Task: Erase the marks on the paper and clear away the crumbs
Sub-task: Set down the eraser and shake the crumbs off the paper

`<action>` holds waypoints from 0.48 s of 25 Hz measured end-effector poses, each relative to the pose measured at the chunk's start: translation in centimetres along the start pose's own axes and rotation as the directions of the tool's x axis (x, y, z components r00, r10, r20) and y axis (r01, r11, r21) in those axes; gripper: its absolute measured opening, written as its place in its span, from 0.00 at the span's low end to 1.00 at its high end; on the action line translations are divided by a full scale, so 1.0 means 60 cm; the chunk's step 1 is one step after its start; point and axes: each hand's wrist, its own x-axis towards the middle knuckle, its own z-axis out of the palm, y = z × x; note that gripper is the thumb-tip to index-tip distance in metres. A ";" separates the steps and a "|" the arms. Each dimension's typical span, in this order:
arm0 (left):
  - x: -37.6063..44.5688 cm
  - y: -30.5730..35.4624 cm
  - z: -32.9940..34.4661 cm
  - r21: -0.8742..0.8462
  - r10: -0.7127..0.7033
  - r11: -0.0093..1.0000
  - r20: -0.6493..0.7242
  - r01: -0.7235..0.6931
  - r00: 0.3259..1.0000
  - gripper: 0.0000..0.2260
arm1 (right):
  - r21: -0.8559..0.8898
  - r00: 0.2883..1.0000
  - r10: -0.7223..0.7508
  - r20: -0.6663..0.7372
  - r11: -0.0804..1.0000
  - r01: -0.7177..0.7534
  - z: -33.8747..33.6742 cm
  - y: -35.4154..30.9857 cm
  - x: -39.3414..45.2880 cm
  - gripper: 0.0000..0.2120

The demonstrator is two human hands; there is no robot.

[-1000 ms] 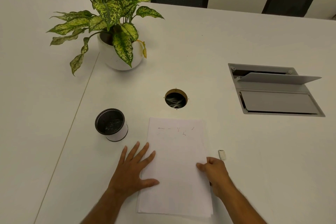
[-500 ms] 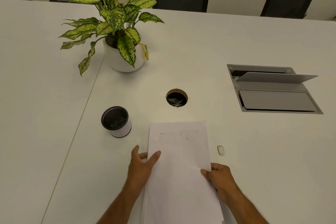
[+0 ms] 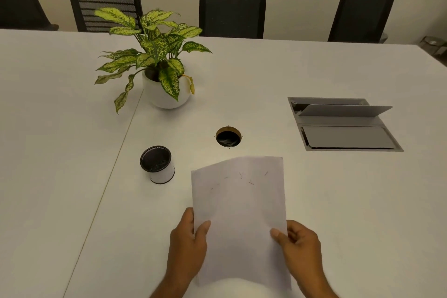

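A single head-worn view looks forward and down across the white table [image 3: 314, 201], hands nearest, chairs [image 3: 232, 13] far behind.

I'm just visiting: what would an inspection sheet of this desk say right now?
Surface: white table, a seam running down its left part.
Job's things: paper lifted off the table, small dark bits and faint marks near its top; eraser not seen.
Clutter: mesh cup; potted plant.
Hands: left hand and right hand each pinch a side edge of the paper.
Cables: something pale inside the round hole; open floor-box flap.
Surroundings: black chairs behind the table.
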 end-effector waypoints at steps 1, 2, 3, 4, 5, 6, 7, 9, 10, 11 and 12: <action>-0.016 0.003 -0.006 -0.016 0.047 0.999 -0.016 -0.047 0.999 0.05 | 0.012 0.999 -0.039 -0.017 0.999 0.039 -0.004 -0.001 -0.016 0.09; -0.033 0.005 -0.011 -0.040 0.085 0.995 -0.029 -0.086 0.996 0.06 | 0.021 0.997 -0.075 -0.029 0.997 0.076 -0.006 0.000 -0.032 0.10; -0.050 0.005 -0.016 -0.059 0.112 0.992 -0.036 -0.114 0.993 0.08 | 0.026 0.993 -0.108 -0.038 0.994 0.109 -0.008 0.003 -0.047 0.11; -0.068 0.006 -0.020 -0.077 0.137 0.987 -0.048 -0.140 0.989 0.08 | 0.026 0.990 -0.136 -0.044 0.990 0.137 -0.010 0.007 -0.061 0.12; -0.081 0.005 -0.022 -0.073 0.155 0.984 -0.065 -0.160 0.986 0.10 | 0.021 0.986 -0.159 -0.048 0.987 0.160 -0.011 0.013 -0.071 0.13; -0.094 0.002 -0.022 -0.069 0.182 0.980 -0.087 -0.188 0.979 0.12 | 0.014 0.983 -0.177 -0.050 0.984 0.178 -0.012 0.017 -0.081 0.14; -0.104 -0.003 -0.022 -0.043 0.207 0.976 -0.096 -0.212 0.974 0.14 | 0.005 0.980 -0.192 -0.047 0.981 0.193 -0.013 0.021 -0.088 0.16; -0.124 -0.009 -0.021 0.002 0.228 0.973 -0.094 -0.229 0.969 0.15 | -0.014 0.977 -0.210 -0.044 0.978 0.210 -0.015 0.027 -0.103 0.18; -0.131 -0.013 -0.020 0.001 0.239 0.971 -0.098 -0.240 0.966 0.14 | -0.030 0.975 -0.219 -0.041 0.975 0.218 -0.016 0.029 -0.108 0.19; -0.141 -0.014 -0.020 -0.004 0.234 0.972 -0.090 -0.235 0.968 0.10 | -0.046 0.973 -0.227 -0.035 0.973 0.225 -0.017 0.032 -0.115 0.20; -0.147 -0.014 -0.022 -0.022 0.223 0.974 -0.085 -0.225 0.971 0.08 | -0.057 0.972 -0.233 -0.027 0.971 0.231 -0.019 0.034 -0.120 0.20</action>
